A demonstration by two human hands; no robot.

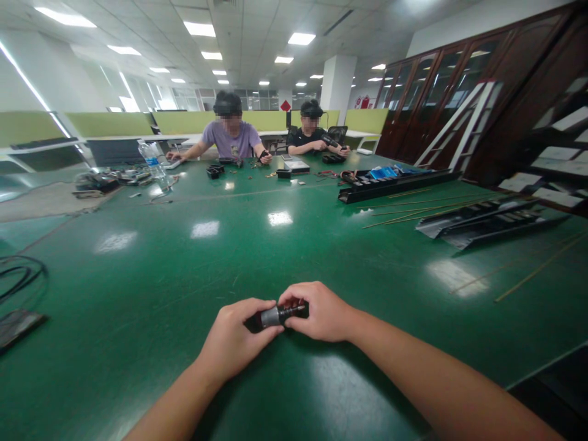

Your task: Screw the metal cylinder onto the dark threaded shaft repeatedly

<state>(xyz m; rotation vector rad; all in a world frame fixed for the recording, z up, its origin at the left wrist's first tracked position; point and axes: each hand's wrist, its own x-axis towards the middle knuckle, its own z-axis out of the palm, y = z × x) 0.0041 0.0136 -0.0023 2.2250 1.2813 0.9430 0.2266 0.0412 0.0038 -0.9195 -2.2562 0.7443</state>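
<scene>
Between my hands, just over the green tabletop [220,263], lies a small dark cylinder [272,316] with a grey metallic band and a black ribbed section. What kind of part it is I cannot make out. My left hand [239,334] grips its left end, thumb and forefinger closed round the grey part. Around the ribbed right end my right hand [316,312] is closed, its fingertips pinching the black section. The two hands nearly touch at the middle of the cylinder. Palms and curled fingers hide both of its ends.
Black metal channels [482,223] and thin rods [404,215] lie at the right. Beyond is a long black tray [395,184]. A cable coil [21,272] sits at the left edge. Two people sit across the table; a clear bottle [149,156] and electronic parts [110,179] are far left.
</scene>
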